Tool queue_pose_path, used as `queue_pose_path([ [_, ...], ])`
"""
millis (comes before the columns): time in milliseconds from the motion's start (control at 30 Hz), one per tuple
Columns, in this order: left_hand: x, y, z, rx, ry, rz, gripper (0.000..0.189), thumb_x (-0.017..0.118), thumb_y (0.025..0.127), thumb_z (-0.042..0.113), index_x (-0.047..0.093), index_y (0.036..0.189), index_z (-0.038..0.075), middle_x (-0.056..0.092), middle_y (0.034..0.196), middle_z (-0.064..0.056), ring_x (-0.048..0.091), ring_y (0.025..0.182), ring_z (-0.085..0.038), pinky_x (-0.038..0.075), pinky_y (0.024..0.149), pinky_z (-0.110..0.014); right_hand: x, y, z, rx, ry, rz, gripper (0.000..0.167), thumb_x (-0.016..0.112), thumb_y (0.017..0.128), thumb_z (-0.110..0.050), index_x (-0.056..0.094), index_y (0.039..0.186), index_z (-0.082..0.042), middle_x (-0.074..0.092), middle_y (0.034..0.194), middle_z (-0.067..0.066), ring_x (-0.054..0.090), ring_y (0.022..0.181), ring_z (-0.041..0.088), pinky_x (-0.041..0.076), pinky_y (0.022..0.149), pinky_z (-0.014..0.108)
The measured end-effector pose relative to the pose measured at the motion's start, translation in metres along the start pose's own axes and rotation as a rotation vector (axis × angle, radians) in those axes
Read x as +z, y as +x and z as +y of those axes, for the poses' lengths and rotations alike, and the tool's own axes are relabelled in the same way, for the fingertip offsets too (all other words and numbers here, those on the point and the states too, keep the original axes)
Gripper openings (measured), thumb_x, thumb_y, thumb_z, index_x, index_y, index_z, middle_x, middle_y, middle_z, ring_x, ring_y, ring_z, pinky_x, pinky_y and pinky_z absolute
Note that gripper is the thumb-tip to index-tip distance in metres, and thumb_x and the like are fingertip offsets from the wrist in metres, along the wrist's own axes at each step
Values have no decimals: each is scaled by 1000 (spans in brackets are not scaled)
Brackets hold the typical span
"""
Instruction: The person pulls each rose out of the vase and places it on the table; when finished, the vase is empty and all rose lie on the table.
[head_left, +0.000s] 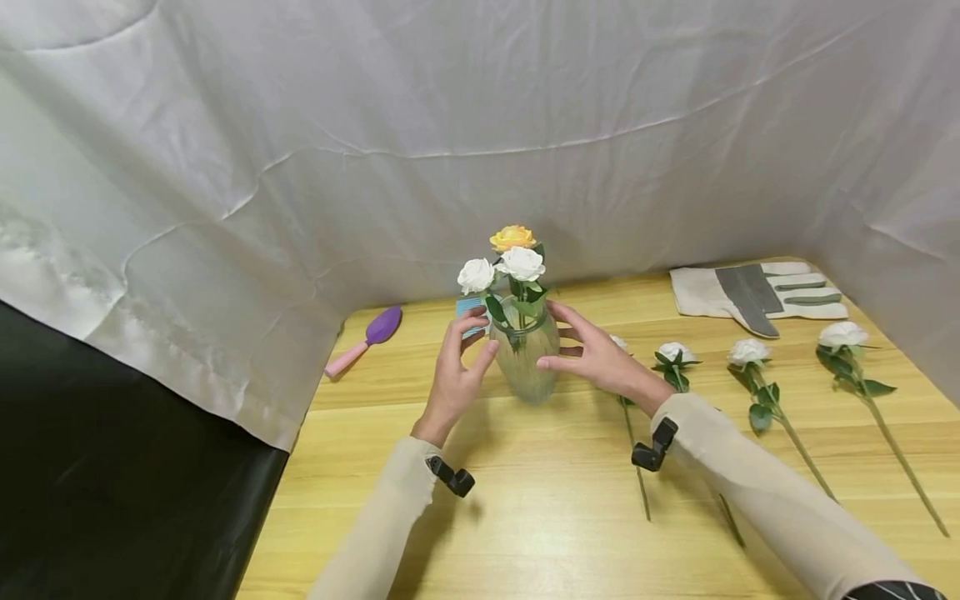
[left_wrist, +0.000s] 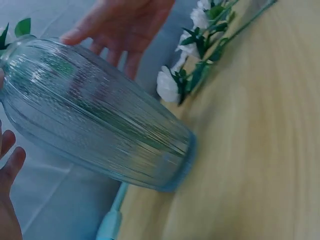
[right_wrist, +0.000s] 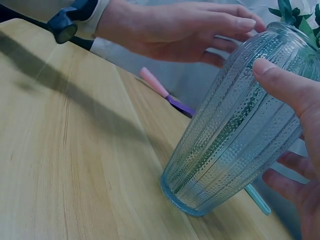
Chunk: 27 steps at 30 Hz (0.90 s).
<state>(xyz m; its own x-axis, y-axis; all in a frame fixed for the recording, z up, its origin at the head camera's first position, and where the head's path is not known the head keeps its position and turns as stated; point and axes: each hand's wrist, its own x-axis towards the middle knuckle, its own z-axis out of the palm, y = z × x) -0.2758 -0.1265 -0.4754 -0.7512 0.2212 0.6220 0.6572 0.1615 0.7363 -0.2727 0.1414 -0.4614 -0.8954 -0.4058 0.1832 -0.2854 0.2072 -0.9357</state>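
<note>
A ribbed clear glass vase (head_left: 529, 371) stands upright on the wooden table, holding a yellow rose (head_left: 512, 238) and two white roses (head_left: 522, 263). To its left is my left hand (head_left: 459, 367), fingers loosely bent near the neck and the thumb pointing at the glass. My right hand (head_left: 603, 360) is on the other side, its thumb overlapping the vase's side and its fingers spread behind. In the left wrist view, the right hand (left_wrist: 127, 25) has its thumb at the vase's shoulder with fairly straight fingers. Stems show through the textured glass (right_wrist: 225, 135).
Several white roses (head_left: 748, 352) with long stems lie in a row on the right. A white and grey work glove (head_left: 757, 292) is at the back right. At the left lies a purple trowel (head_left: 382, 325) with a pink handle. Behind the vase is a light-blue tool (head_left: 469, 307).
</note>
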Motion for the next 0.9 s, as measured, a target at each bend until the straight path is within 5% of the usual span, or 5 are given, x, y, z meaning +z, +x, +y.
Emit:
queue_pose_path([
  [467, -2, 23, 17, 27, 97, -38, 32, 62, 111, 10, 62, 141, 0, 56, 153, -20, 57, 142, -37, 54, 121, -52, -2, 0, 2, 0, 3, -1, 101, 86, 97, -23, 22, 175, -22, 26, 181, 9, 41, 158, 44, 46, 126, 62],
  [733, 2, 36, 24, -65, 55, -97, 36, 58, 114, 18, 62, 147, 5, 62, 148, -16, 58, 143, -32, 52, 124, -47, -2, 0, 1, 14, -4, 1, 101, 86, 97, -26, 23, 175, -24, 25, 181, 8, 42, 157, 44, 49, 125, 58],
  [900, 2, 43, 25, -72, 57, -60, 35, 65, 111, 18, 64, 144, 6, 66, 149, -13, 61, 141, -33, 53, 123, -44, -2, 0, 2, 31, -6, -4, 102, 87, 97, -30, 22, 175, -28, 21, 183, 6, 40, 158, 44, 49, 125, 57],
])
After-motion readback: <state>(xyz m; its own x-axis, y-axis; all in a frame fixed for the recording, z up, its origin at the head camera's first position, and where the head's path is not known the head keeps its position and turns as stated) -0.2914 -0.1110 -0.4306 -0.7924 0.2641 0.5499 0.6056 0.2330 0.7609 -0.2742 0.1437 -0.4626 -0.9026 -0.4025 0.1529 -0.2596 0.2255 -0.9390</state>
